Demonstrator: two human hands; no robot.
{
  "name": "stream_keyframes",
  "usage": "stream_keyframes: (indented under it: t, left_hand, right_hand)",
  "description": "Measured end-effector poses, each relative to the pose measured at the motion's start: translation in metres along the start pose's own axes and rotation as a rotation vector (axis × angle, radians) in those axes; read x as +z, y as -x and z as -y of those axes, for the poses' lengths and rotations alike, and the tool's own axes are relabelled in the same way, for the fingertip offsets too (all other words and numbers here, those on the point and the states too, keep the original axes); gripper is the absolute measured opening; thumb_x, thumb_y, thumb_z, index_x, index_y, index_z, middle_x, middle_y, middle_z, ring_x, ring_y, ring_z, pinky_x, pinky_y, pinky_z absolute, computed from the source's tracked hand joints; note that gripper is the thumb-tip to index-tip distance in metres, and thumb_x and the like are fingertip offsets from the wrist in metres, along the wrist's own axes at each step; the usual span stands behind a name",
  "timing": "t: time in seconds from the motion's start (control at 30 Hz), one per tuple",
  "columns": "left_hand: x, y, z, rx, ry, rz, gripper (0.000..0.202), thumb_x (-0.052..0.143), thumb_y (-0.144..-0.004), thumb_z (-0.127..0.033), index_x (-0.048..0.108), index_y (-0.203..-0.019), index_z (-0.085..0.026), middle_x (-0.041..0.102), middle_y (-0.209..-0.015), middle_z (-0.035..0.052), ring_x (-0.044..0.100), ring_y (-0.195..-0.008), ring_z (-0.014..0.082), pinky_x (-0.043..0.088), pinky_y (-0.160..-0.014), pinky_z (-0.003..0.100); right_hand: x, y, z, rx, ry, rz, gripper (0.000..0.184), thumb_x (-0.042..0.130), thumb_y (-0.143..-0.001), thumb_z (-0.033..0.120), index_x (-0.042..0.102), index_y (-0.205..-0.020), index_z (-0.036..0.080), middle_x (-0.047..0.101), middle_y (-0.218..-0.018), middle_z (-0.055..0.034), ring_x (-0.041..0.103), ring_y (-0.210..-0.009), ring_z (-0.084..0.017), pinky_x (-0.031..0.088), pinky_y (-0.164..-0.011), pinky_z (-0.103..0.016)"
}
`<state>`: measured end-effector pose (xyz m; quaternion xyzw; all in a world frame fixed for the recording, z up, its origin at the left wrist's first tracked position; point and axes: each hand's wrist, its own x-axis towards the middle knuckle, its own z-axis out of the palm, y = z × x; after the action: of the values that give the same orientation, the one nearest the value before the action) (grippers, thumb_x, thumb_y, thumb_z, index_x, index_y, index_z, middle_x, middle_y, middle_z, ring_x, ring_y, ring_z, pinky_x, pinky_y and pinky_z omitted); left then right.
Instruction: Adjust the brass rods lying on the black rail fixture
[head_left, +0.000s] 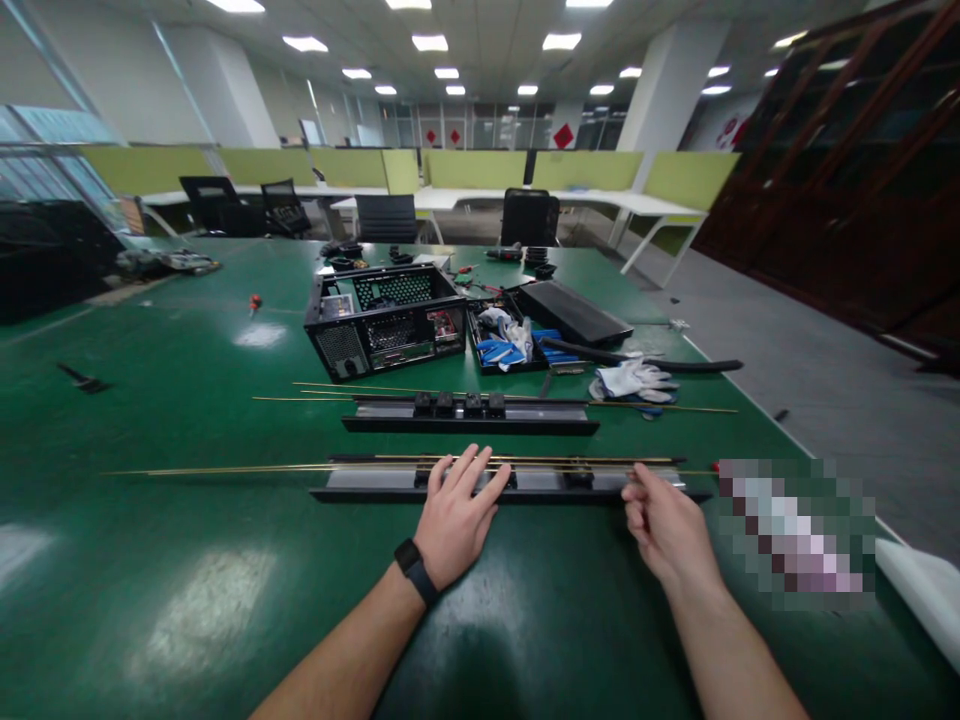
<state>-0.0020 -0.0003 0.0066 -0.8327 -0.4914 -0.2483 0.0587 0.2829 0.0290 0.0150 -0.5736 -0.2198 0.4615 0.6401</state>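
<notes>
A long black channel (547, 495) with a grey inside lies crosswise before me on the green table. Thin brass-coloured rods (225, 470) run along it and stick out far past its left end. My left hand (457, 530) rests with fingers stretched over the rods and the channel's middle, partly hiding small black blocks. One such black block (579, 472) shows between my hands. Near the right end, the thumb and forefinger of my right hand (667, 525) pinch what looks like a rod; its other fingers are curled.
Behind lies a second channel (465, 427) with several black blocks and more rods. Farther back are an open black computer case (382, 325), a tray with gloves (506, 340), a dark panel (574, 312) and a white glove (634, 380). A blurred-out patch (795, 535) covers something at right.
</notes>
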Motion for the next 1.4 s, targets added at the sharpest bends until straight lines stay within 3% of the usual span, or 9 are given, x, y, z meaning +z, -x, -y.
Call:
stream_keyframes:
  t: [0.07, 0.23, 0.43, 0.63, 0.83, 1.03, 1.23, 1.4]
  left_hand:
    - [-0.0003, -0.0005, -0.0001, -0.002, 0.002, 0.000, 0.053, 0.057, -0.098, -0.024, 0.049, -0.150, -0.031, 0.046, -0.158, 0.0084, 0.036, -0.150, 0.0289, 0.027, -0.119, 0.053]
    - [0.0001, -0.0011, 0.0000, -0.004, 0.009, 0.006, 0.052, 0.055, -0.098, -0.024, 0.049, -0.150, -0.031, 0.045, -0.159, 0.0086, 0.036, -0.150, 0.0291, 0.027, -0.119, 0.054]
    - [-0.0003, -0.0013, -0.0006, -0.002, 0.009, 0.002, 0.053, 0.057, -0.097, -0.022, 0.049, -0.149, -0.030, 0.046, -0.158, 0.0090, 0.037, -0.149, 0.0292, 0.028, -0.119, 0.054]
    - [-0.0006, -0.0016, -0.0011, -0.004, 0.005, 0.004, 0.053, 0.056, -0.098, -0.023, 0.049, -0.150, -0.031, 0.047, -0.158, 0.0083, 0.036, -0.150, 0.0288, 0.027, -0.119, 0.053]
    - [-0.0011, -0.0018, -0.0007, 0.000, 0.009, 0.000, 0.052, 0.057, -0.098, -0.023, 0.050, -0.149, -0.030, 0.047, -0.157, 0.0088, 0.038, -0.149, 0.0292, 0.027, -0.119, 0.052]
    - [-0.0003, -0.0015, -0.0010, -0.002, 0.015, -0.004, 0.054, 0.057, -0.097, -0.022, 0.049, -0.150, -0.031, 0.048, -0.157, 0.0090, 0.038, -0.149, 0.0295, 0.028, -0.119, 0.053]
    - [0.0006, -0.0012, -0.0009, 0.000, 0.015, -0.014, 0.054, 0.057, -0.097, -0.022, 0.050, -0.149, -0.031, 0.048, -0.157, 0.0088, 0.039, -0.148, 0.0296, 0.028, -0.119, 0.053]
    - [0.0018, -0.0005, -0.0010, -0.001, 0.015, -0.007, 0.052, 0.056, -0.098, -0.022, 0.050, -0.149, -0.031, 0.047, -0.158, 0.0085, 0.038, -0.149, 0.0291, 0.027, -0.119, 0.054]
  right_hand:
    - [-0.0004, 0.0000, -0.0001, -0.005, -0.010, 0.006, 0.048, 0.093, -0.059, 0.048, 0.061, -0.074, 0.016, 0.061, -0.057, 0.0017, 0.040, -0.033, -0.005, 0.023, -0.023, -0.014]
    - [0.0056, 0.0084, -0.0027, 0.059, 0.065, 0.179, 0.047, 0.090, -0.065, 0.050, 0.062, -0.077, 0.015, 0.062, -0.058, 0.0003, 0.038, -0.031, -0.004, 0.020, -0.024, -0.014]
    - [0.0021, 0.0043, -0.0018, -0.015, -0.007, 0.049, 0.048, 0.090, -0.065, 0.052, 0.062, -0.079, 0.016, 0.062, -0.059, 0.0014, 0.040, -0.032, -0.005, 0.021, -0.024, -0.014]
    - [0.0029, 0.0061, -0.0025, 0.031, 0.060, 0.193, 0.047, 0.089, -0.068, 0.052, 0.061, -0.079, 0.016, 0.062, -0.061, 0.0011, 0.038, -0.032, -0.003, 0.022, -0.025, -0.014]
    - [0.0031, 0.0054, 0.0011, -0.013, -0.009, 0.055, 0.049, 0.089, -0.065, 0.054, 0.061, -0.080, 0.016, 0.061, -0.057, 0.0015, 0.039, -0.032, -0.005, 0.022, -0.024, -0.014]
    - [0.0040, 0.0083, 0.0001, 0.040, 0.049, 0.187, 0.048, 0.089, -0.066, 0.052, 0.063, -0.080, 0.015, 0.062, -0.060, 0.0010, 0.037, -0.031, -0.003, 0.020, -0.024, -0.013]
    - [-0.0021, 0.0002, 0.0002, -0.031, -0.022, 0.056, 0.049, 0.090, -0.064, 0.053, 0.058, -0.077, 0.018, 0.061, -0.058, 0.0024, 0.039, -0.032, -0.004, 0.023, -0.024, -0.013]
    - [0.0003, 0.0030, -0.0029, 0.018, 0.013, 0.175, 0.047, 0.091, -0.064, 0.050, 0.060, -0.076, 0.017, 0.061, -0.059, 0.0019, 0.037, -0.031, -0.003, 0.021, -0.024, -0.014]
